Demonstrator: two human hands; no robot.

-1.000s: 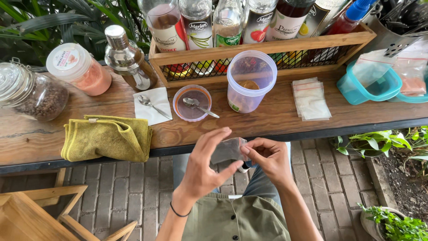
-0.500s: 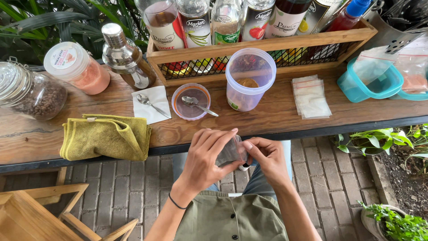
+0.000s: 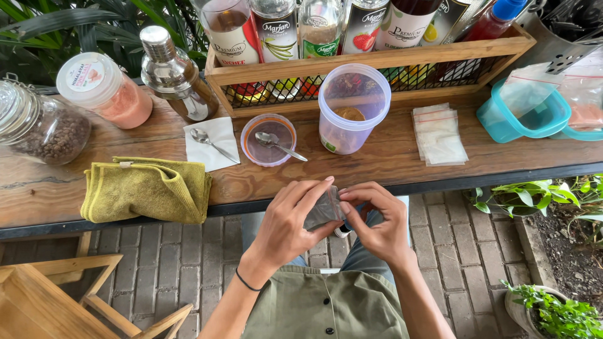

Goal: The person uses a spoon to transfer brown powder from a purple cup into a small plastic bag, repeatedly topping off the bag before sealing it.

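Note:
My left hand (image 3: 290,223) and my right hand (image 3: 375,220) both pinch a small clear plastic bag (image 3: 324,210) with dark contents, held over my lap below the wooden table's edge (image 3: 157,201). On the table just beyond stand an open clear plastic tub (image 3: 353,107) with brown powder at its bottom, and its round lid (image 3: 268,139) with a spoon (image 3: 279,144) lying in it. A stack of empty small zip bags (image 3: 438,134) lies to the right of the tub.
A second spoon rests on a white napkin (image 3: 213,143). A folded yellow-green cloth (image 3: 147,188), a jar of coffee beans (image 3: 44,125), a pink salt tub (image 3: 107,91), a metal shaker (image 3: 173,72), a wooden crate of bottles (image 3: 370,59) and teal containers (image 3: 524,113) fill the table.
Both hands have stayed together on the small bag, shifting slightly; my fingers have pressed along its top edge. Nothing on the table has moved.

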